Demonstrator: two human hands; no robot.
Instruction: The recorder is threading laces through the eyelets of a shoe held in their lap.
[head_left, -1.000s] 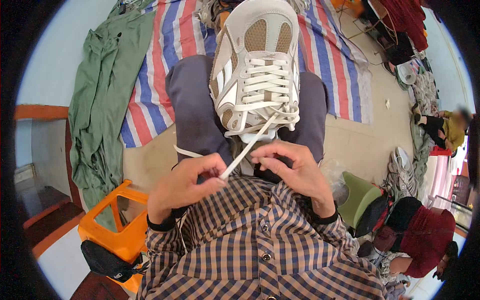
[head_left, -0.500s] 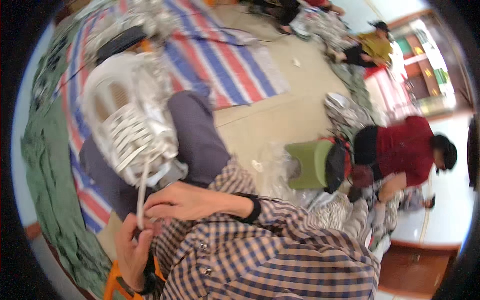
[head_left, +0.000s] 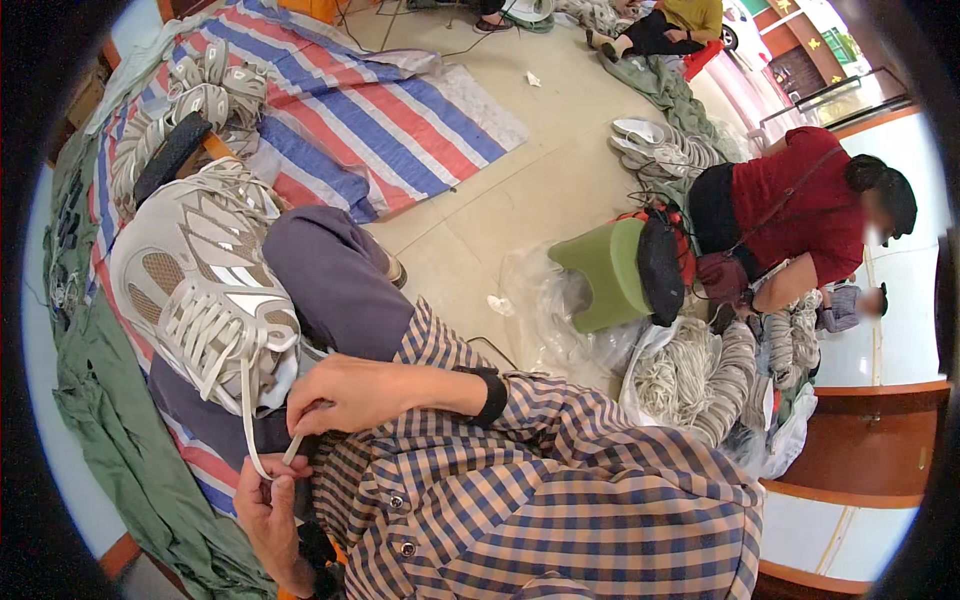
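The pale laced sneaker (head_left: 215,325) lies across the person's thighs, its toe toward the striped sheet (head_left: 400,140), and a loose lace (head_left: 247,405) hangs from its collar to the left hand (head_left: 270,515), whose thumb and forefinger pinch it, while the right hand (head_left: 350,395) pinches the end just beside — its other fingers curled and partly hidden. Bare floor (head_left: 470,225) opens between the right knee and the green stool (head_left: 605,275); the sneaker's underside is out of sight, and a seated co-worker's feet are hard to make out.
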